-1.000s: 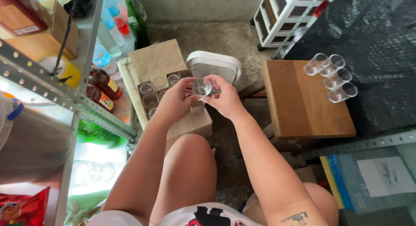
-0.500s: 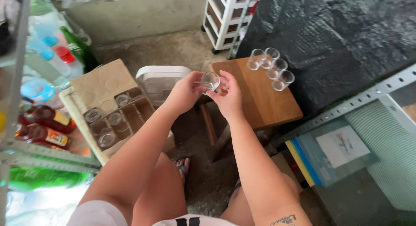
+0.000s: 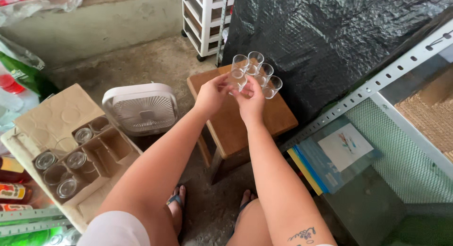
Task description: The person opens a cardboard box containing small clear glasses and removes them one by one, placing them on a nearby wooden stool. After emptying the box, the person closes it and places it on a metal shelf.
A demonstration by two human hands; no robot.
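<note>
Both my hands hold one small clear glass (image 3: 236, 79) over the far side of a brown wooden stool (image 3: 236, 128). My left hand (image 3: 211, 95) grips it from the left, my right hand (image 3: 251, 100) from the right and below. Several more clear glasses (image 3: 261, 72) stand in a cluster on the stool just beyond and to the right of the held one. To the left, an open cardboard box (image 3: 71, 151) with divider cells holds several glasses of the same kind.
A white square fan (image 3: 140, 109) lies on the concrete floor between box and stool. Black plastic sheeting (image 3: 330, 43) hangs behind the stool, a white drawer unit (image 3: 203, 19) stands beyond. A metal shelf frame (image 3: 377, 85) with folders sits right; bottles (image 3: 12, 189) sit far left.
My hands carried the glass from above the cardboard box rightward to the stool, next to the standing glasses. The view turned right with them.
</note>
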